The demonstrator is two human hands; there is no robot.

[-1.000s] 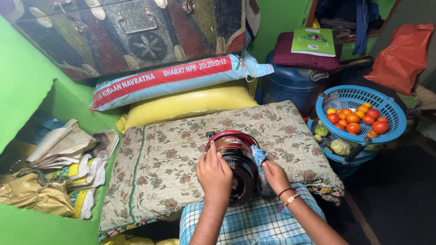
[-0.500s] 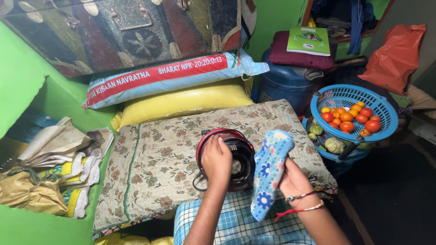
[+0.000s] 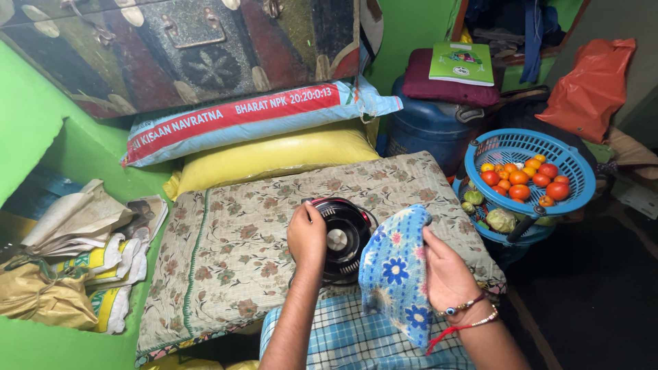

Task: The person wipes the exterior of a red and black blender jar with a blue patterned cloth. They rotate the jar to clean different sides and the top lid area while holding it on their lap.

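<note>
left hand [image 3: 306,235]: closed on the left rim of the round black appliance [image 3: 340,240], gripping it.
appliance: just right of that hand, tipped on the floral cushion [image 3: 226,233], underside facing up; probably a small cooker.
right hand [image 3: 447,270]: holds the blue flowered cloth [image 3: 394,274], draped left of its palm.
basket of tomatoes [image 3: 528,168]: well beyond the right hand.

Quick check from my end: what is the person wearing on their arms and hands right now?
Both forearms are bare, with no sleeves or gloves in view. The left hand carries no rings or bands that I can see. The right hand has jewellery at the wrist: a thin beaded bracelet with a blue bead, another pale bead strand beside it, and a red thread with a loose end hanging down.
</note>
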